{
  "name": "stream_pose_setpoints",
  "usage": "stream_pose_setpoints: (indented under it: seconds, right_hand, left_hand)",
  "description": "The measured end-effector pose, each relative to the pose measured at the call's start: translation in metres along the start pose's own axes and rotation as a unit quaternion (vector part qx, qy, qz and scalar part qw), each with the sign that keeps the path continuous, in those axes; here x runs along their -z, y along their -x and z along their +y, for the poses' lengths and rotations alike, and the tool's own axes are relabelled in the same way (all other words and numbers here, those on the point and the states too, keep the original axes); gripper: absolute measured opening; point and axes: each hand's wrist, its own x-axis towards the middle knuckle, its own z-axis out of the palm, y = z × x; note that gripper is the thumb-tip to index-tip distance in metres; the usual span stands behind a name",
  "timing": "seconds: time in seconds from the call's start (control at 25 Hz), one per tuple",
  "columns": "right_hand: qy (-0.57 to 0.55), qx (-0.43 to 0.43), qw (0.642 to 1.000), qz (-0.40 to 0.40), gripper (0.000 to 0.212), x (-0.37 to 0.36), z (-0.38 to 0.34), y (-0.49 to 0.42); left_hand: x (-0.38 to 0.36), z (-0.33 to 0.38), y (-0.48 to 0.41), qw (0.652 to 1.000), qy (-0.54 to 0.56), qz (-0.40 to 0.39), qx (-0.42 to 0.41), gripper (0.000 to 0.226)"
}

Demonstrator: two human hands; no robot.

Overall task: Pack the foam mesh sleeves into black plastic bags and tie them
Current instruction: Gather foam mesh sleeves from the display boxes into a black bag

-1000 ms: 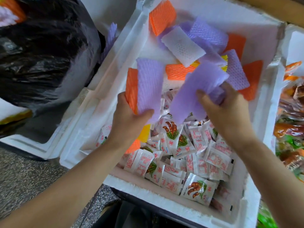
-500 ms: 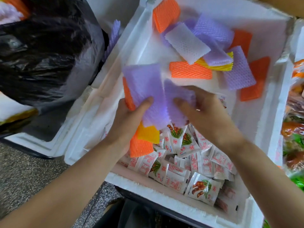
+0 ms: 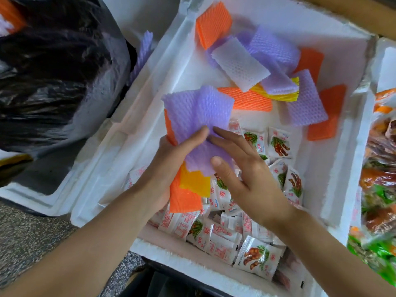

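Observation:
My left hand (image 3: 169, 161) grips a stack of foam mesh sleeves (image 3: 197, 112), purple on top with orange and yellow ones beneath, over the white foam box (image 3: 120, 144). My right hand (image 3: 246, 174) rests its straight fingers and thumb on the purple sleeves of that stack. More loose sleeves (image 3: 263, 71) in orange, purple, white and yellow lie at the far end of the box. A black plastic bag (image 3: 53, 78) stands to the left, with sleeves showing at its top left corner.
Several small printed sachets (image 3: 252, 251) fill the near half of the box. A second foam box (image 3: 385, 67) at the right holds colourful packaged goods (image 3: 381, 189). A foam lid (image 3: 40, 189) lies on the speckled floor (image 3: 25, 243) at the left.
My right hand carried purple sleeves from the pile over to my left hand and laid them on the stack. Its fingers have straightened and now lie flat on the sleeves.

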Motion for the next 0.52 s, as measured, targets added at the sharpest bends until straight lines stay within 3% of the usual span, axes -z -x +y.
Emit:
stream_pose_setpoints:
  seconds: [0.08, 0.16, 0.24, 0.32, 0.44, 0.52]
  right_hand:
    - [-0.065, -0.017, 0.998, 0.000, 0.037, 0.007, 0.006, -0.005]
    - [-0.070, -0.039, 0.995, 0.055, 0.025, 0.014, 0.018, -0.022]
    - [0.013, -0.052, 0.988, 0.148, 0.028, 0.024, 0.040, -0.053]
    - [0.146, -0.051, 0.971, 0.185, 0.042, 0.033, 0.066, -0.093]
    - [0.289, -0.097, 0.947, 0.106, 0.065, 0.038, 0.094, -0.142]
    - [0.328, -0.151, 0.930, 0.075, 0.064, 0.035, 0.102, -0.154]
  left_hand:
    - [0.005, 0.000, -0.004, 0.993, -0.074, 0.064, -0.058, 0.065]
    - [0.010, 0.004, -0.006, 0.985, -0.123, 0.102, -0.070, 0.063]
    - [0.015, 0.007, -0.010, 0.981, -0.131, 0.123, -0.069, 0.053]
    - [0.021, 0.008, -0.011, 0.977, -0.142, 0.142, -0.072, 0.055]
    - [0.025, 0.007, -0.009, 0.974, -0.152, 0.151, -0.079, 0.068]
    - [0.026, 0.006, -0.008, 0.975, -0.146, 0.150, -0.071, 0.052]
